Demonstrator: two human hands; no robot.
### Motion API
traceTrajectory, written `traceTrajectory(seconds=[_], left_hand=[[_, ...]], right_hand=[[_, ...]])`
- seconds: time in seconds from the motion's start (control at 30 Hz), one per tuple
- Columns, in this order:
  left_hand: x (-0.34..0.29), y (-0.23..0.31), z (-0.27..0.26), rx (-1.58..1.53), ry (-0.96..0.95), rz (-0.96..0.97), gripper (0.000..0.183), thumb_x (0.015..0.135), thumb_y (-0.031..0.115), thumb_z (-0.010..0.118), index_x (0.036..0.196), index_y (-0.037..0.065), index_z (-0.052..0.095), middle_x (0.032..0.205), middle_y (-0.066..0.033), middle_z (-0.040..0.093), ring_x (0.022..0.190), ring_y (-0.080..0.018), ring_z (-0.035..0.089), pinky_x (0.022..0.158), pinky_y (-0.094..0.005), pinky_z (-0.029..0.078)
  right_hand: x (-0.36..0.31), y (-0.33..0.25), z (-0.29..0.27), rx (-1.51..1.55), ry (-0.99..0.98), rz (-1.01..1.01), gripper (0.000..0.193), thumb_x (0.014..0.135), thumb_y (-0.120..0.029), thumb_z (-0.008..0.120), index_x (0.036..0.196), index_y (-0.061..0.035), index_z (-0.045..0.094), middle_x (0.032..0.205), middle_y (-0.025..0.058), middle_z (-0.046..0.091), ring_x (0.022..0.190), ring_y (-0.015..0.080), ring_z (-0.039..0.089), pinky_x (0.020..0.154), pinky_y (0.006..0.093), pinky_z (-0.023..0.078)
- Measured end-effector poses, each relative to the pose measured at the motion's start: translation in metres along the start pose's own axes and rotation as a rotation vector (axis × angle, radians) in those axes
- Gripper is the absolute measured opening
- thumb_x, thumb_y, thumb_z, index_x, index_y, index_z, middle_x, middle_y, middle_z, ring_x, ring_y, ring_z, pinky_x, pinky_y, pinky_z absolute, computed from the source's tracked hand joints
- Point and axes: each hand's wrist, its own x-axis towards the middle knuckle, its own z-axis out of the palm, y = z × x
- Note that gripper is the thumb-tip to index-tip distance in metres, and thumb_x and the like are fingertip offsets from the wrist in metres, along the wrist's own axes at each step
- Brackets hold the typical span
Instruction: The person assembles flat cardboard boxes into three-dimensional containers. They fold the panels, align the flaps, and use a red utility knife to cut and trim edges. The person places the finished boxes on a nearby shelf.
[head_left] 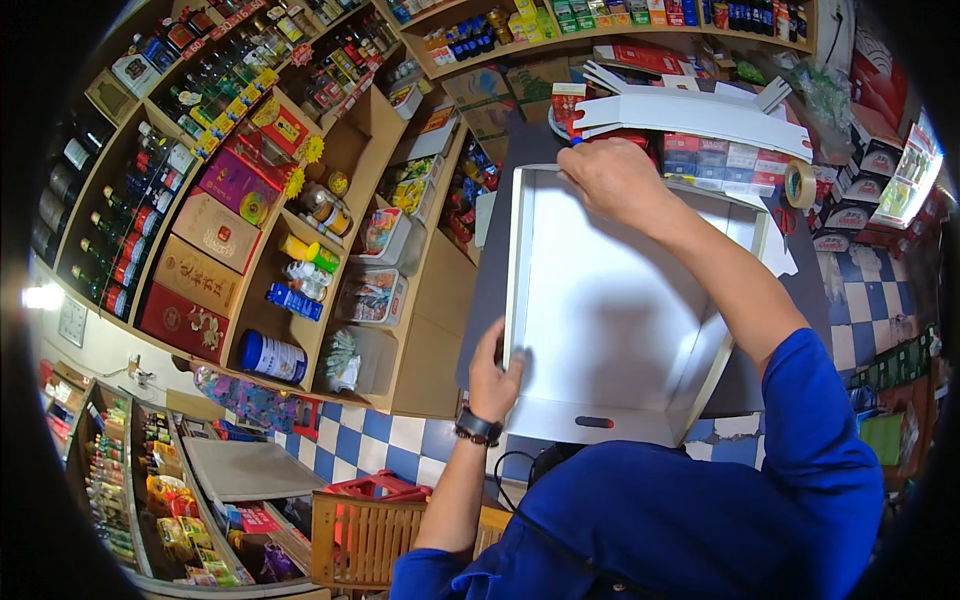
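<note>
A shallow white cardboard box [600, 290], open at the top, lies on a dark grey table in front of me. My left hand [495, 378] grips its left wall, the thumb inside and the fingers on the outer side. My right hand [618, 178] is at the box's far left corner with its fingers closed. A small blue thing [573, 141] pokes out at the fingertips; its kind is hidden by the hand. Just beyond lies a folded white cardboard strip [700, 112] with slotted ends.
Past the box stand stacked small cartons [710, 160]. A tape roll [799, 184] and red scissors [786, 222] are at the right. Shelves of bottles [130, 230] and goods fill the left and far sides. Near my left elbow is a wooden slatted chair [365, 540].
</note>
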Motion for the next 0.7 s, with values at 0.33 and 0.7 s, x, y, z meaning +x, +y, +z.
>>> traceTrajectory(seconds=[0.33, 0.7], left_hand=[[0.089, 0.131, -0.038, -0.005, -0.045, 0.272, 0.066, 0.078, 0.003, 0.073, 0.137, 0.004, 0.043, 0.132, -0.0159, 0.053, 0.121, -0.027, 0.057, 0.099, -0.0371, 0.049], [0.125, 0.163, -0.062, 0.249, -0.209, 0.577, 0.043, 0.068, 0.008, 0.076, 0.104, 0.002, 0.054, 0.109, -0.016, 0.06, 0.095, -0.0322, 0.061, 0.082, -0.0359, 0.052]], right_hand=[[-0.032, -0.079, -0.063, -0.048, 0.051, -0.154, 0.015, 0.074, -0.004, 0.06, 0.088, -0.0095, 0.059, 0.079, 0.0036, 0.056, 0.072, 0.0207, 0.057, 0.065, 0.0332, 0.044], [-0.04, -0.073, -0.066, -0.114, 0.03, -0.159, 0.017, 0.072, -0.006, 0.062, 0.088, -0.0103, 0.059, 0.079, 0.0019, 0.052, 0.073, 0.0198, 0.056, 0.066, 0.0323, 0.044]])
